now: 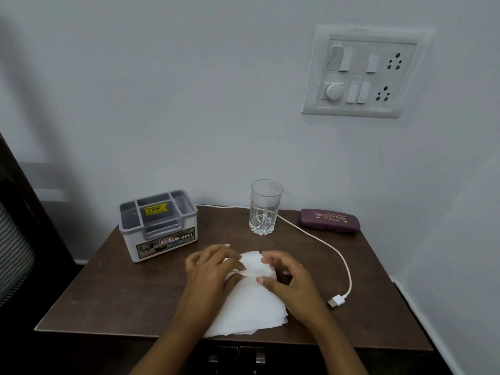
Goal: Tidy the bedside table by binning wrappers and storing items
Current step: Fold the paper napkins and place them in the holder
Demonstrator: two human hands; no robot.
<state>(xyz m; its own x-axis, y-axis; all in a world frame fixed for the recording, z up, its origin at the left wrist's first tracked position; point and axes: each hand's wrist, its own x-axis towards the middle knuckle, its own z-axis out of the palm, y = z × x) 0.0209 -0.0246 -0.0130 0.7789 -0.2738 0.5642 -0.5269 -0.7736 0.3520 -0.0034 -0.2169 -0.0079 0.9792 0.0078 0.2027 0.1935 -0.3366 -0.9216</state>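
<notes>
A stack of white tissues (247,307) lies on the dark wooden bedside table (108,293), near its front edge. My left hand (213,269) rests on the stack's far left part with fingers spread. My right hand (286,277) pinches the far edge of the top tissue between thumb and fingers, lifting it slightly. A grey plastic organiser box (159,224) with a yellow price sticker stands at the back left. An empty clear glass (264,207) stands at the back middle. A purple spectacle case (330,220) lies at the back right.
A white USB cable (343,263) runs from behind the glass along the right side, its plug (336,301) lying beside my right wrist. A switchboard (362,74) is on the wall above. Cabinet doors with handles (238,361) sit below the tabletop.
</notes>
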